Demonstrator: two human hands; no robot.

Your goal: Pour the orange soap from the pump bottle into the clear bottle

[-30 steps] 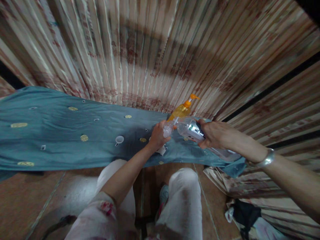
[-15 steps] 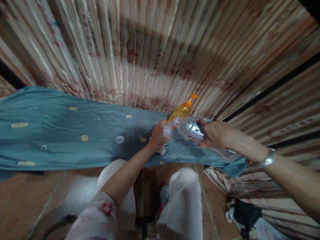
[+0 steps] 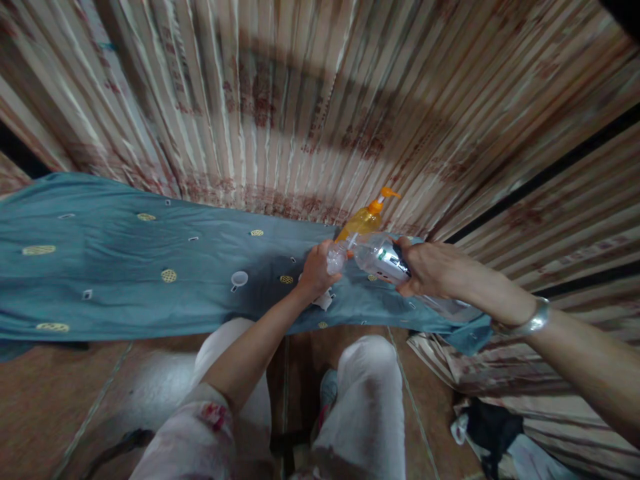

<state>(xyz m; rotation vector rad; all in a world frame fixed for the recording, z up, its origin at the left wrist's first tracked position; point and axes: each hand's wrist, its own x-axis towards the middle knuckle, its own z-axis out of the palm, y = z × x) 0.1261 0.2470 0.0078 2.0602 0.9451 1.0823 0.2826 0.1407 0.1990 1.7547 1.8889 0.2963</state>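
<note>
My left hand [image 3: 316,272] is closed round a small clear container [image 3: 336,259], whose opening faces the neck of a large clear bottle. That large bottle [image 3: 383,259] is tipped on its side, neck to the left, with my right hand [image 3: 425,269] wrapped round its label. Whether liquid flows between the two is too small to tell. Just behind them stands a pump bottle [image 3: 363,221] of yellow liquid with an orange pump top. A crumpled white piece [image 3: 325,300] lies beneath my left hand on the blue-green cloth.
The blue-green patterned cloth [image 3: 115,267] covers a long, narrow surface. Behind it hangs a pleated curtain [image 3: 280,100], with dark bars at the right. My knees are at the front edge. A dark and white bundle [image 3: 493,427] lies on the floor at the lower right.
</note>
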